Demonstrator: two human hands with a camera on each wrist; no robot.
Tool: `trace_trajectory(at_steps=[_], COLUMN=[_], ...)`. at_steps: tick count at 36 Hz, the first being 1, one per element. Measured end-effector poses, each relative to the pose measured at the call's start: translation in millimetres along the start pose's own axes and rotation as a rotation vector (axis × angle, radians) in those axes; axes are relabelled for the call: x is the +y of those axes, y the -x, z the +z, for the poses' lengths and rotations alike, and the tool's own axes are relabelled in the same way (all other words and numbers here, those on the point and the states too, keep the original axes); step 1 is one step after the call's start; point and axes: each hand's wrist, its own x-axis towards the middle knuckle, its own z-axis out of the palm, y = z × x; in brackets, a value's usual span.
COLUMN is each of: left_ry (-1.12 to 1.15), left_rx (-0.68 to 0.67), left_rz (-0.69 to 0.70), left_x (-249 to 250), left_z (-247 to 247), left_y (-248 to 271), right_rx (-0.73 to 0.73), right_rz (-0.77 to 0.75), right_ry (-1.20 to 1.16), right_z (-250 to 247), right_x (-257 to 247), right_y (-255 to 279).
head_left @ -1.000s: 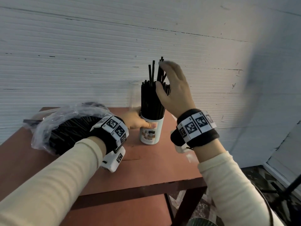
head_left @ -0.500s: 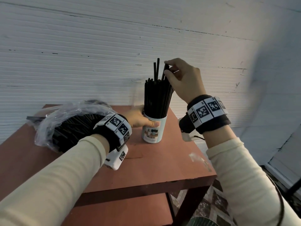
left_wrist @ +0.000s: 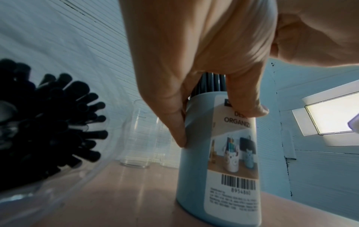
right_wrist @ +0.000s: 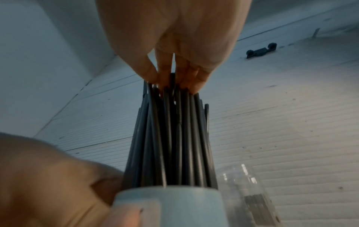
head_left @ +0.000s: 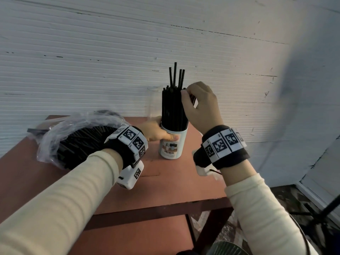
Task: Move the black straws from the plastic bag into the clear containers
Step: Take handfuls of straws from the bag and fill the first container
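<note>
Brown table (head_left: 174,184), white wall behind. My left hand (head_left: 156,130) grips the labelled cup (head_left: 172,144); my right hand (head_left: 200,105), fingers curled, presses the black straws (head_left: 173,107) standing in it. Risk: uneven pressure tips the cup, spilling straws

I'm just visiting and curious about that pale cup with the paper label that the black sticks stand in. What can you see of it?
The pale blue-white round cup with a paper label stands upright on the reddish-brown table. It looks opaque, like ceramic or plastic. Its label shows a small photo, the words DESK ORGANIZ, and a barcode. It is packed with black straws, a few poking higher. The left hand grips its upper part; the right hand touches only the straw tops. A clear glass container stands behind it.
</note>
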Motion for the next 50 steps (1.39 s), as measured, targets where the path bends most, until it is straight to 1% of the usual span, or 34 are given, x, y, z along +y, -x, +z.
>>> trace_trajectory(at_steps=[3,4,6,8,10,12,18,21,24,28,32,35,41,46,50], left_ry=[0.000,-0.003,-0.001,0.011,0.026,0.037,0.043,0.037,0.032,0.022,0.010,-0.004,0.016,0.015,0.002], left_rx=[-0.011,-0.011,-0.001,0.010,0.015,0.014,-0.021,-0.027,-0.003,0.014,0.016,0.014,0.022,0.072,0.145], left_rz=[0.010,0.012,0.008,0.005,0.002,-0.005,0.012,0.011,0.008,-0.008,-0.024,-0.033,-0.034,-0.060,-0.046], left_x=[0.3,0.4,-0.1,-0.4,-0.2,-0.5,-0.9,-0.5,-1.6,-1.7,-1.9,-2.5,-6.6,-8.2,-11.0], left_z=[-0.4,-0.4,-0.3,0.3,0.8,0.6,-1.4,-1.2,-0.8,-0.5,-0.5,-0.5,-0.8,-1.0,1.3], left_y=[1.2,1.6,1.6,0.8,0.2,0.4,0.7,-0.1,-1.4,-3.1,-4.1,-4.8,-7.2,-8.9,-7.8], right_rx=[0.001,0.017,0.039,-0.016,-0.115,-0.166,-0.114,-0.137,-0.170,-0.152,-0.144,-0.159,-0.133,-0.126,-0.098], right_rz=[0.062,0.061,0.011,-0.039,-0.059,-0.051,-0.051,-0.020,-0.005,-0.058,-0.125,-0.125,-0.131,-0.078,-0.112], right_ry=[0.013,0.017,-0.017,-0.051,0.000,0.049,0.065,0.044,0.052,-0.037,-0.007,-0.023,-0.052,-0.096,-0.114], right_z=[4.2,3.5,0.4,-2.8,-3.3,-2.4,2.6,0.8,-1.7,-2.6,0.9,4.5,1.6,-6.0,-8.8], right_x=[-1.6,-2.1,-3.2,-2.9,-2.1,-1.1,1.6,0.1,-3.5,-10.1,-13.7,-15.0,-19.7,-20.8,-23.4], right_y=[1.6,-0.3,-6.7,-15.2,-21.5,-22.6,-3.5,-1.3,-6.0,-17.9,-32.4,-35.0,-31.2,-28.7,-25.7])
